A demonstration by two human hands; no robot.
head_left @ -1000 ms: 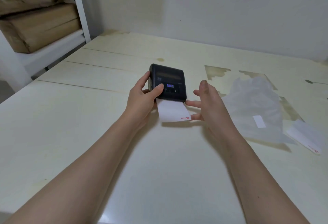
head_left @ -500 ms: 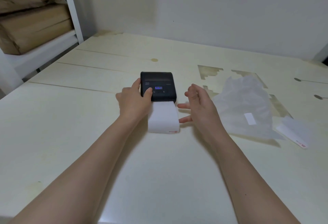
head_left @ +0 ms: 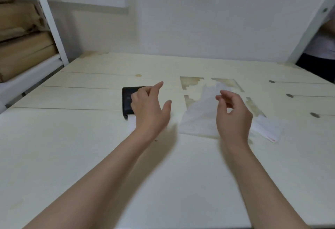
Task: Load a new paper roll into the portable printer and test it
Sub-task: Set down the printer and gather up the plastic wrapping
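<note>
The black portable printer (head_left: 127,103) lies flat on the pale table (head_left: 72,138), with a strip of white paper (head_left: 131,123) coming out of its near edge. My left hand (head_left: 149,109) hovers over the printer's right part with fingers spread, holding nothing, and hides most of the printer and the paper. My right hand (head_left: 233,115) floats to the right, fingers loosely curled and apart, empty, above a crumpled clear plastic bag (head_left: 199,116).
A torn white paper piece with a red mark (head_left: 268,131) lies right of the bag. White shelving with brown cardboard boxes (head_left: 21,47) stands at the left. A white post (head_left: 311,25) rises at the right, with a person partly seen behind it.
My left hand let go of the printer and lifted above it. My right hand drew away to the right over the plastic bag. The view tilted upward.
</note>
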